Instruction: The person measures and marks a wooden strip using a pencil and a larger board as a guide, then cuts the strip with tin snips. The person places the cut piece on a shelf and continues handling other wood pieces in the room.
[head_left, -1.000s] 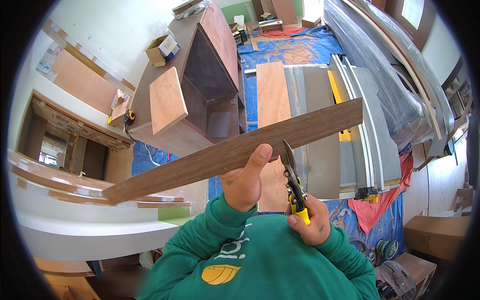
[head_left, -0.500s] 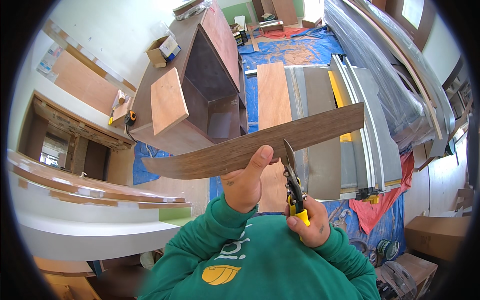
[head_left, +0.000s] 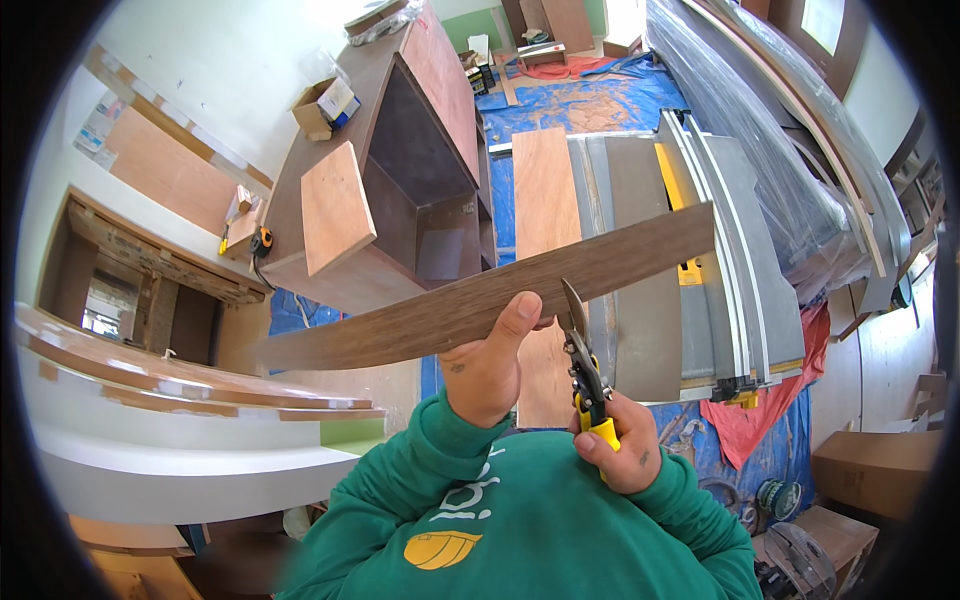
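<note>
Green sweater (head_left: 560, 530) up close, and out of its cuffs come 2 hands, both busy! Left hand (head_left: 485, 360) has the brown strip (head_left: 400, 320) clasped, thumb flat across its near face. Right hand (head_left: 622, 440) is wrapped around the yellow-and-black handles of the snips (head_left: 588, 375), blades pointing up at the strip's lower edge; whether they touch, I can't tell. And the strip itself? Held up in mid-air, slanting, left end lower and blurred, right end in front of the saw (head_left: 735, 230). Behind the strip lies a pale board (head_left: 545, 190), just beside a grey-brown panel (head_left: 645, 175). Over to the left, the cabinet (head_left: 440, 100), its front gaping, 1 square panel (head_left: 337, 210) at its near end, a small box (head_left: 318, 108) on top. Farther back, blue sheeting (head_left: 600, 108) across the floor, dusty brown!
</note>
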